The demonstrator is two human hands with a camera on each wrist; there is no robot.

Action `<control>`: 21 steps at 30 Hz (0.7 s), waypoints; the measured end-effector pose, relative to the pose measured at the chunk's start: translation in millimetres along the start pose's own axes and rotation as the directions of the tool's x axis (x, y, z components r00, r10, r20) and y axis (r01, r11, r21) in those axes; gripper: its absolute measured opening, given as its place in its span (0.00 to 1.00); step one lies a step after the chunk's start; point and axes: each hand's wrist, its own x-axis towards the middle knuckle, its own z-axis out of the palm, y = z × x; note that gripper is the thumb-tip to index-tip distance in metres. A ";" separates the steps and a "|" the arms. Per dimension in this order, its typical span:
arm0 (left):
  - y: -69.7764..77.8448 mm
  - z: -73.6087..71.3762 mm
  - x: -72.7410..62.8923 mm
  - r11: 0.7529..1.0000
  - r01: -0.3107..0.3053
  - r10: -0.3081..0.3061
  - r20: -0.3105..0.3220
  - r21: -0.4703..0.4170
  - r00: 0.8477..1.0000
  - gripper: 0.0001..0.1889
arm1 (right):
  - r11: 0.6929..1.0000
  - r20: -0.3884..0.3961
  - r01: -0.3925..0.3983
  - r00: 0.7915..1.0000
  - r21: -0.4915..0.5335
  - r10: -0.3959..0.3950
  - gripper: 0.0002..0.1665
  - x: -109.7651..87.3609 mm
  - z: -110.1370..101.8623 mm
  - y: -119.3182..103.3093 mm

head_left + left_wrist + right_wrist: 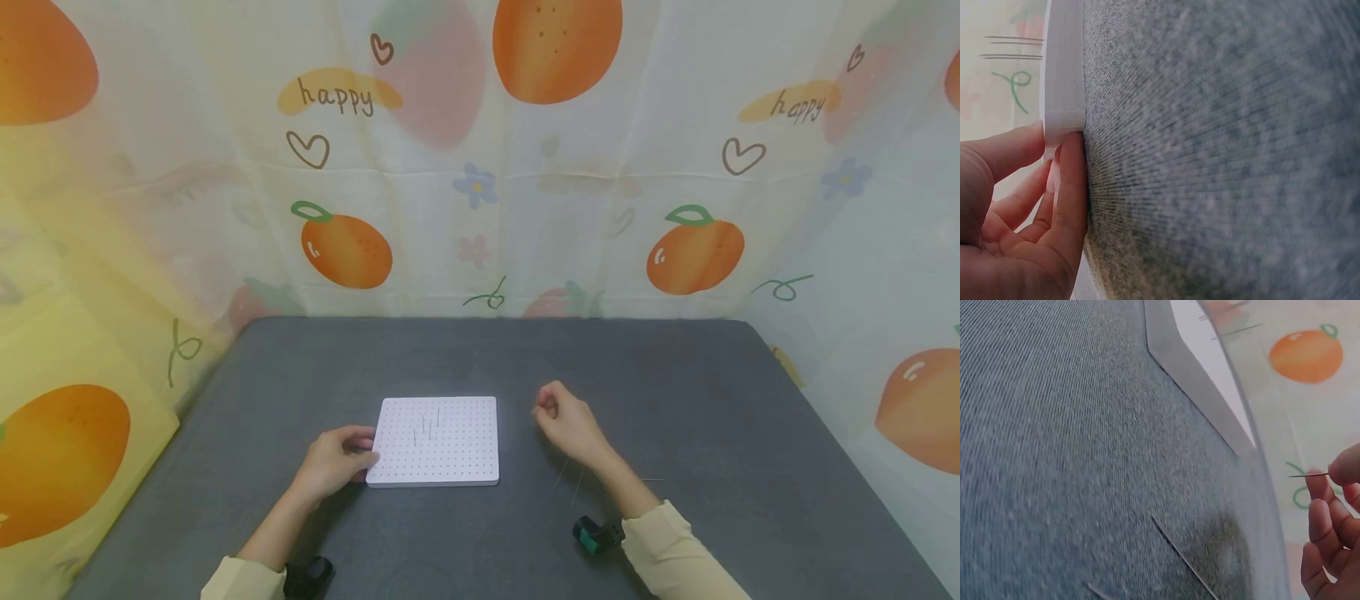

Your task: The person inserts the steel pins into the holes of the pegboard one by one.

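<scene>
A white perforated board (465, 454) lies flat on the table, with several thin metal needles (430, 429) standing upright in its holes, left of its middle. My left hand (333, 461) grips the board's left edge, thumb on top and fingers against the side; in the left wrist view the thumb and fingers pinch the board's corner (1063, 119). To the right of the board and above the table, my right hand (566, 421) pinches a thin needle (1307, 475) between thumb and index finger. The needle's tip sticks out, and the other fingers are bent.
Loose needles lie on the dark grey table (450, 542) beside my right forearm, one needle (577, 487) near the wrist and another needle (652, 480) farther right. Dark wrist devices sit on both wrists. A fruit-printed curtain (480, 208) hangs behind the table and along its sides.
</scene>
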 end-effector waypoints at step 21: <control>1.7 -0.2 -2.0 1.000 -0.011 0.011 -0.003 0.004 1.000 0.23 | 0.995 -0.002 0.076 0.997 0.059 -0.076 0.03 1.9 24.9 -22.0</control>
